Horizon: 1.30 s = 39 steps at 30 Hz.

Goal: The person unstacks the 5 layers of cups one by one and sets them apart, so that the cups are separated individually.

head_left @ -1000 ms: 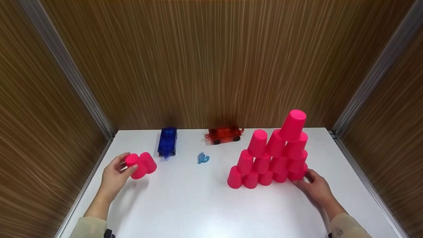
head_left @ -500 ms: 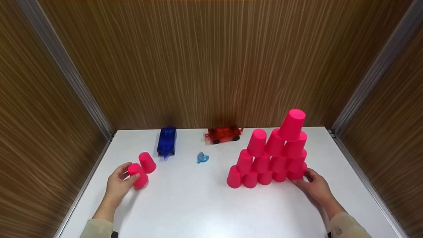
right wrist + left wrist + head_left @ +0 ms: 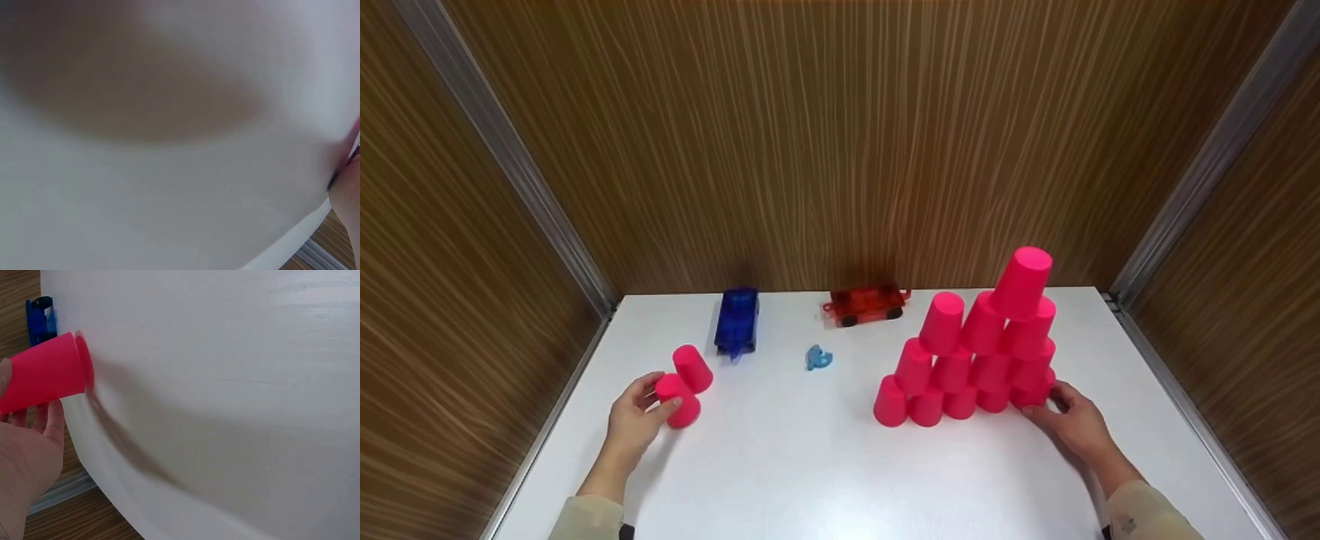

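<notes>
My left hand [image 3: 658, 395] grips an upside-down pink cup [image 3: 681, 405] near the table's left edge, thumb in front and fingers behind. The left wrist view shows this cup [image 3: 46, 374] held over the white table top, with my hand [image 3: 28, 455] below it. A second pink cup [image 3: 692, 367] stands just behind it. At the right rises a pyramid of several pink cups [image 3: 971, 352]. My right hand [image 3: 1046, 401] holds the pyramid's bottom right cup [image 3: 1035, 391] between thumb and fingers. In the blurred right wrist view only a sliver of my right hand [image 3: 347, 191] shows.
A blue toy car [image 3: 737, 319] and a red toy car [image 3: 866, 304] sit at the back of the white table [image 3: 810, 465], by the wooden wall. A small light-blue piece [image 3: 817, 358] lies between them and the middle. Metal rails edge both sides.
My left hand has drawn its pink cup away from the second cup, down and toward me. The right hand and the pyramid have stayed where they were.
</notes>
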{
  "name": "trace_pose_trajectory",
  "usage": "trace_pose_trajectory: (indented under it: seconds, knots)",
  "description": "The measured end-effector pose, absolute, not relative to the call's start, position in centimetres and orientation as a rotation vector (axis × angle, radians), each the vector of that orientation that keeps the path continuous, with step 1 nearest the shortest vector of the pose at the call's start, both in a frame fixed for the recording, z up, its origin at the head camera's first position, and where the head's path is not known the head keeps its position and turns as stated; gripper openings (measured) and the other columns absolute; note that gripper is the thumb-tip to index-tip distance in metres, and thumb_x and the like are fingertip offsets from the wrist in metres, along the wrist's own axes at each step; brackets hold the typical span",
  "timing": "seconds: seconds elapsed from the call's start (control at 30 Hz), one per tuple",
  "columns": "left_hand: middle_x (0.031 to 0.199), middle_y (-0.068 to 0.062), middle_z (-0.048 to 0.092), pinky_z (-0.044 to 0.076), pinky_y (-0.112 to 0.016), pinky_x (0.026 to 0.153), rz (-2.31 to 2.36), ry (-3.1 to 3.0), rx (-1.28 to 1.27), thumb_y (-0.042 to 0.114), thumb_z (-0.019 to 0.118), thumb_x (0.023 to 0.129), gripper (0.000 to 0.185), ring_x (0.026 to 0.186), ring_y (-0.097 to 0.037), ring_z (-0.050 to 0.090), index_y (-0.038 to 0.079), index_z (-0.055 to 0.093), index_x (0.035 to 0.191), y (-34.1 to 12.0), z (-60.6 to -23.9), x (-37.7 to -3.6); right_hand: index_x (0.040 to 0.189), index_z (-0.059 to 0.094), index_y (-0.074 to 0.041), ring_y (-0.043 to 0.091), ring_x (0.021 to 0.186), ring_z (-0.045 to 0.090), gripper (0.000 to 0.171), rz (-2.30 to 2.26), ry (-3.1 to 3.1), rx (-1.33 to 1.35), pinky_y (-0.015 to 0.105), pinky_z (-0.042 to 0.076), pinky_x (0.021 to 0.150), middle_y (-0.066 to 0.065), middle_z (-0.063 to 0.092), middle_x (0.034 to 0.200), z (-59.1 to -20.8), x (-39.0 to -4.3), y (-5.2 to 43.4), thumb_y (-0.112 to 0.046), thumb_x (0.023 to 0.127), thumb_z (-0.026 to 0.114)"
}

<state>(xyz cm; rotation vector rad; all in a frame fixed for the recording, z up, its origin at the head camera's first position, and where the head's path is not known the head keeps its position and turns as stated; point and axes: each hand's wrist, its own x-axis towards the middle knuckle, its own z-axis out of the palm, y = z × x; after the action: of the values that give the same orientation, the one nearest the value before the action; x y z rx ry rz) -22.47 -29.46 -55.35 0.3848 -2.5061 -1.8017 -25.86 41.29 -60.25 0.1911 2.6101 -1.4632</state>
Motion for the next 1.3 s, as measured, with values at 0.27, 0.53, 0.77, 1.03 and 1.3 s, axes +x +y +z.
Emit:
trace_pose_trajectory:
  seconds: [0.27, 0.53, 0.77, 1.03, 1.3]
  knots:
    - [0.161, -0.025, 0.043, 0.043, -0.045, 0.114, -1.804, -2.485, 0.368, 0.004, 0.071, 0.101, 0.065, 0.150, -0.042, 0.041, 0.001, 0.040, 0.159, -29.18, -55.42, -22.54, 0.166, 0.033, -0.009, 0.050, 0.154, 0.027, 0.095, -1.475, 2.607, 0.185, 0.059, 0.040, 0.118, 0.023, 0.034, 0.167, -60.12, -25.69, 41.20, -0.052, 0.095, 0.078]
    - [0.160, -0.026, 0.044, 0.043, -0.045, 0.113, -1.803, -2.481, 0.358, 0.003, 0.071, 0.101, 0.065, 0.149, -0.042, 0.042, 0.000, 0.040, 0.158, -29.05, -55.67, -22.66, 0.164, 0.035, -0.009, 0.049, 0.152, 0.030, 0.092, -1.483, 2.622, 0.167, 0.058, 0.042, 0.117, 0.023, 0.036, 0.165, -60.18, -25.63, 41.20, -0.051, 0.095, 0.079]
    - [0.161, -0.025, 0.043, 0.043, -0.047, 0.114, -1.809, -2.486, 0.383, 0.005, 0.072, 0.101, 0.067, 0.150, -0.042, 0.040, 0.002, 0.040, 0.159, -29.13, -55.95, -22.80, 0.165, 0.034, -0.009, 0.049, 0.153, 0.029, 0.093, -1.474, 2.620, 0.181, 0.059, 0.040, 0.118, 0.023, 0.036, 0.165, -60.17, -25.70, 41.20, -0.051, 0.095, 0.078]
    - [0.162, -0.024, 0.041, 0.043, -0.047, 0.114, -1.820, -2.489, 0.399, 0.005, 0.071, 0.101, 0.067, 0.151, -0.042, 0.039, 0.003, 0.039, 0.160, -29.18, -56.05, -22.91, 0.166, 0.031, -0.011, 0.050, 0.152, 0.029, 0.098, -1.492, 2.577, 0.225, 0.058, 0.045, 0.114, 0.022, 0.034, 0.166, -60.13, -25.72, 41.23, -0.053, 0.092, 0.081]
    - [0.164, -0.025, 0.037, 0.045, -0.042, 0.110, -1.852, -2.497, 0.376, 0.003, 0.071, 0.100, 0.077, 0.151, -0.043, 0.038, 0.004, 0.030, 0.165, -29.08, -55.81, -22.88, 0.165, 0.034, -0.011, 0.050, 0.151, 0.031, 0.095, -1.478, 2.614, 0.219, 0.058, 0.047, 0.113, 0.022, 0.037, 0.164, -60.43, -25.72, 41.22, -0.051, 0.093, 0.081]
